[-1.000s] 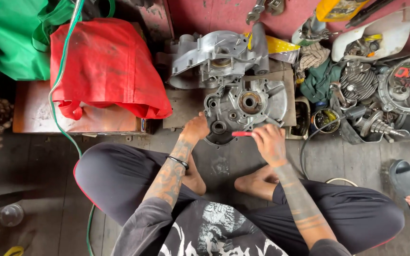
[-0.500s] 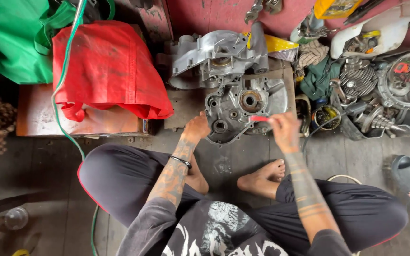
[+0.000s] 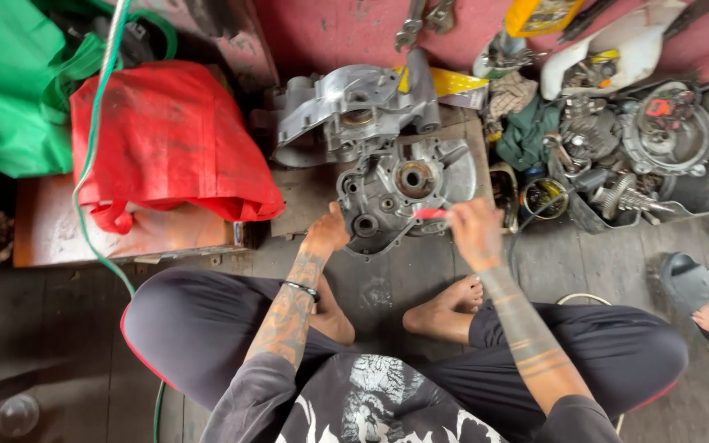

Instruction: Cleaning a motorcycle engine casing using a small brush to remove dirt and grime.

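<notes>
engine case half on the floor board – cleaning/scraping step in hand

red bag (image 3: 166, 148) and second casing (image 3: 354, 102) sit behind; crankcase half (image 3: 404, 193) lies flat between the knees. left hand (image 3: 327, 234) braces its lower edge, fingers curled on the rim. right hand (image 3: 473, 230) pinches a red-handled tool (image 3: 431, 214) against the case face – next move likely needs steady pressure along that face.

Green bag (image 3: 18, 98) slumped at far left, soft and crumpled | red bag (image 3: 170, 143) just beside it, smudged, resting on a wooden board | yellow packet (image 3: 542, 15) at top edge, right of centre, partly cut off | no screens or signs
</notes>
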